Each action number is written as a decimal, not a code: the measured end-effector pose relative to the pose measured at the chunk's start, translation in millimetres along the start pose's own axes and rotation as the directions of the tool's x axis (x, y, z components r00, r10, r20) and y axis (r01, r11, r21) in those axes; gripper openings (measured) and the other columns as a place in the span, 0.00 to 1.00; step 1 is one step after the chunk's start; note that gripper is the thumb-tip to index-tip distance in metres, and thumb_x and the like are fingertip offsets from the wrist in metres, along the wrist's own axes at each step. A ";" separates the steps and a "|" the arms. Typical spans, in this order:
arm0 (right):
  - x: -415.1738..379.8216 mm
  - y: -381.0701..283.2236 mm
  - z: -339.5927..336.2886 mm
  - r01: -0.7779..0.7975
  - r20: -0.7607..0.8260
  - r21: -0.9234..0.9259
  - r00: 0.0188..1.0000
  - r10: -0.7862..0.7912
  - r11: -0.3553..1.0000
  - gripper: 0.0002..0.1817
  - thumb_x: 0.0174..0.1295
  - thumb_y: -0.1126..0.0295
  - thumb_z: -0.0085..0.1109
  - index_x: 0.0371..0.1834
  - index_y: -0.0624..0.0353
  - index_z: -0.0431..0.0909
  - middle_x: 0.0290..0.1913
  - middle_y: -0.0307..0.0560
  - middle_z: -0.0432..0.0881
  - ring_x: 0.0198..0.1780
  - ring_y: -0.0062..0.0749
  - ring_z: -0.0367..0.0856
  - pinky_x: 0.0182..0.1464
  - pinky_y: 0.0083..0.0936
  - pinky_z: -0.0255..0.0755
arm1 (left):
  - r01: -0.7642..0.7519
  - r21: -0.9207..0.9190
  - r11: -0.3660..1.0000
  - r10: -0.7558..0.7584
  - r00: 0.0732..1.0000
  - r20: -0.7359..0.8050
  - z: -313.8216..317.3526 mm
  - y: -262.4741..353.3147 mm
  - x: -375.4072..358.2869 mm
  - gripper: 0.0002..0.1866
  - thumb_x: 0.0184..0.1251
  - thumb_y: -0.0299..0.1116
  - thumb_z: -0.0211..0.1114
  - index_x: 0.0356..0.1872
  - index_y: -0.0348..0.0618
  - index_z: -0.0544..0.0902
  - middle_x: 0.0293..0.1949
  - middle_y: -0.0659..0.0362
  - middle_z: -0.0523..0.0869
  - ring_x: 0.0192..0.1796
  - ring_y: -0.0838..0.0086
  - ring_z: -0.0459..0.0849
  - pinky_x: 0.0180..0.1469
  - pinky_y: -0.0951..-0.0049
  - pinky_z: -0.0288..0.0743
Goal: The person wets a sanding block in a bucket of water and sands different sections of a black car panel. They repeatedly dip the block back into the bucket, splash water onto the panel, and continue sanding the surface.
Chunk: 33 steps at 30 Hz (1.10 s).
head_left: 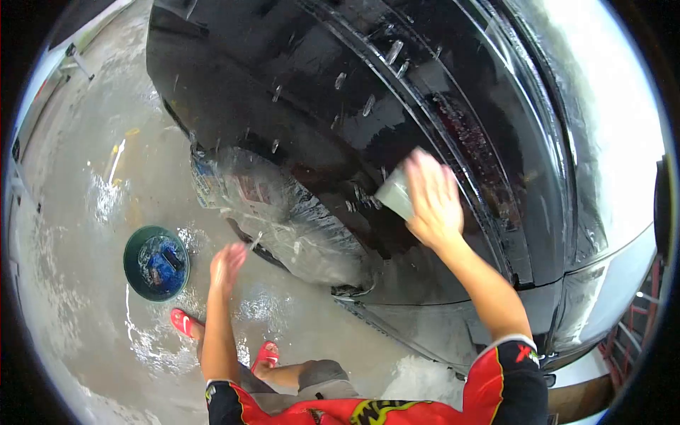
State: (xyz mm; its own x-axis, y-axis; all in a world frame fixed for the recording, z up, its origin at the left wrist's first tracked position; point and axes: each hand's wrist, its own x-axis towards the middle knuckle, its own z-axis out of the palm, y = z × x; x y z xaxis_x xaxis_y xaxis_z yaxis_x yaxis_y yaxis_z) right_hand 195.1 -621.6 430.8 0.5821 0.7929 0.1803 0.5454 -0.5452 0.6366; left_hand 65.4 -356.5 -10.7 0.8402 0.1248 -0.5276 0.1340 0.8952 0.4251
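Observation:
My right hand (433, 202) presses a pale grey-green rectangular pad (397, 193) flat against the wet black car panel (319, 134), fingers laid along it and slightly blurred. Water drops and streaks lie on the panel around it. Out to the left, my left hand (228, 265) hangs in the air with its fingers stretched out and holds nothing visible. It is nearest to the wheel area, which is covered by a cloudy plastic sheet (297, 241) with printed paper (207, 180) at its edge.
A dark green bucket (129, 263) with bluish water and a dark object in it stands on the wet concrete floor (85, 312) at left. My feet wear red slippers (183, 322). The car's windscreen side (609, 142) curves along the right.

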 end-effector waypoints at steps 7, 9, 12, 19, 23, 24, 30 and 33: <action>-40.1 3.1 19.6 -0.150 0.073 -0.151 0.984 0.162 0.977 0.44 0.50 0.72 0.55 0.74 0.75 0.53 0.77 0.74 0.52 0.78 0.72 0.49 0.77 0.61 0.40 | -0.010 -0.281 0.960 -0.121 0.887 -0.445 -161.9 -88.7 -68.3 0.27 0.77 0.45 0.51 0.62 0.28 0.73 0.63 0.44 0.78 0.68 0.56 0.75 0.71 0.59 0.66; 98.4 -36.8 5.4 -0.095 -0.021 -0.097 0.995 0.094 0.991 0.41 0.54 0.72 0.52 0.75 0.70 0.55 0.79 0.62 0.54 0.79 0.55 0.53 0.79 0.52 0.42 | 0.035 -0.241 0.970 -0.135 0.900 -0.415 -147.4 -97.6 -57.6 0.26 0.76 0.45 0.52 0.60 0.29 0.74 0.62 0.44 0.79 0.66 0.56 0.76 0.70 0.60 0.68; 274.7 -74.0 20.3 0.112 -0.341 -0.222 0.922 -0.185 0.969 0.36 0.60 0.67 0.46 0.72 0.74 0.60 0.76 0.64 0.60 0.79 0.52 0.54 0.80 0.46 0.43 | 0.056 -0.175 0.983 -0.118 0.924 -0.364 -118.2 -101.6 -39.2 0.23 0.75 0.44 0.54 0.54 0.30 0.78 0.55 0.46 0.83 0.57 0.58 0.83 0.62 0.62 0.75; 138.1 -45.8 10.1 -0.019 -0.148 0.030 0.989 0.023 0.999 0.38 0.56 0.76 0.51 0.74 0.69 0.56 0.77 0.66 0.57 0.79 0.57 0.53 0.79 0.49 0.44 | 0.028 0.125 0.992 0.028 0.903 -0.429 -234.1 -59.4 -61.7 0.20 0.76 0.42 0.52 0.49 0.34 0.82 0.45 0.49 0.88 0.43 0.65 0.87 0.46 0.67 0.81; -36.4 -19.6 27.0 -0.230 0.082 -0.251 0.963 0.257 0.940 0.46 0.51 0.74 0.58 0.74 0.80 0.48 0.78 0.75 0.46 0.79 0.71 0.43 0.79 0.59 0.35 | 0.036 0.176 0.984 0.083 0.778 -0.623 -312.4 14.1 -147.7 0.28 0.75 0.53 0.52 0.57 0.36 0.80 0.53 0.51 0.85 0.54 0.65 0.83 0.60 0.67 0.74; -35.4 -22.3 27.8 -0.253 0.107 -0.273 0.951 0.291 0.928 0.47 0.51 0.73 0.59 0.73 0.82 0.47 0.78 0.77 0.44 0.79 0.73 0.42 0.79 0.60 0.35 | 0.040 0.179 0.983 0.094 0.726 -0.682 -312.6 31.2 -158.0 0.21 0.74 0.49 0.52 0.50 0.43 0.82 0.48 0.57 0.87 0.48 0.71 0.84 0.51 0.70 0.78; 265.3 -95.8 13.3 0.017 -0.166 -0.080 0.986 -0.030 0.997 0.38 0.57 0.77 0.48 0.74 0.74 0.53 0.78 0.69 0.52 0.80 0.60 0.50 0.80 0.53 0.41 | -0.054 0.106 0.993 0.111 0.739 -0.664 -303.4 65.2 -103.2 0.24 0.75 0.49 0.54 0.54 0.36 0.81 0.50 0.52 0.86 0.51 0.66 0.84 0.56 0.68 0.77; 458.1 -117.2 22.8 0.150 -0.439 -0.364 0.843 -0.311 0.919 0.35 0.59 0.67 0.49 0.70 0.76 0.62 0.74 0.67 0.63 0.78 0.56 0.58 0.80 0.48 0.45 | -0.054 0.390 0.919 0.254 0.838 -0.483 -275.4 71.1 -65.6 0.22 0.77 0.47 0.55 0.42 0.35 0.85 0.35 0.55 0.88 0.35 0.71 0.85 0.41 0.69 0.78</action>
State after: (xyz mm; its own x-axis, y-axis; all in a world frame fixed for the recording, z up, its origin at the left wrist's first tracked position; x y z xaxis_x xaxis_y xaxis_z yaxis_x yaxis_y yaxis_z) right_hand 411.7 -200.7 421.7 0.0557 0.9575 0.2832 0.3694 -0.2832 0.8850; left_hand -124.9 -183.2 -148.4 0.4841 0.5389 -0.6894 0.2826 0.6493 0.7061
